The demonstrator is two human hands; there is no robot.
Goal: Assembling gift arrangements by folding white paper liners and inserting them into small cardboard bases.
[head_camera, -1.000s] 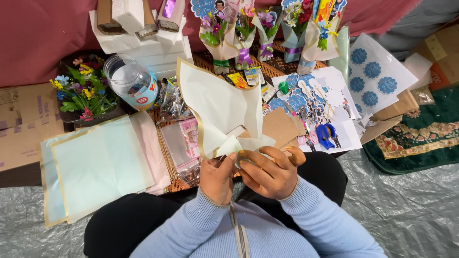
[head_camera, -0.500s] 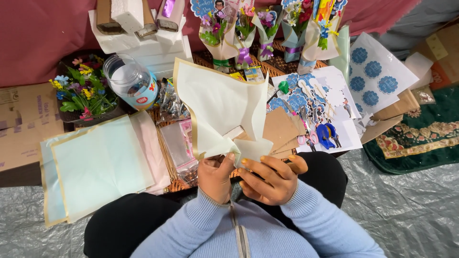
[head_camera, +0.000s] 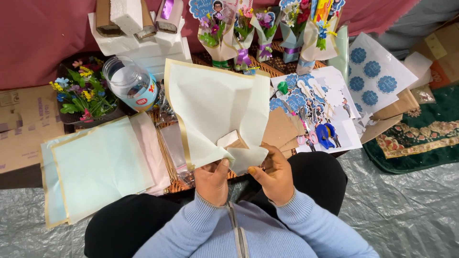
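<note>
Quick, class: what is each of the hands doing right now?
Left hand: closed, pinching the cream wrapping sheet.
Right hand: closed on the same sheet's folded corner.

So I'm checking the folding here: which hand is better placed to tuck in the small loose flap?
Probably the right hand: its fingertips sit at the small folded flap, while the left hand pinches the cream wrapping sheet at its lower corner, steadying it.
</note>
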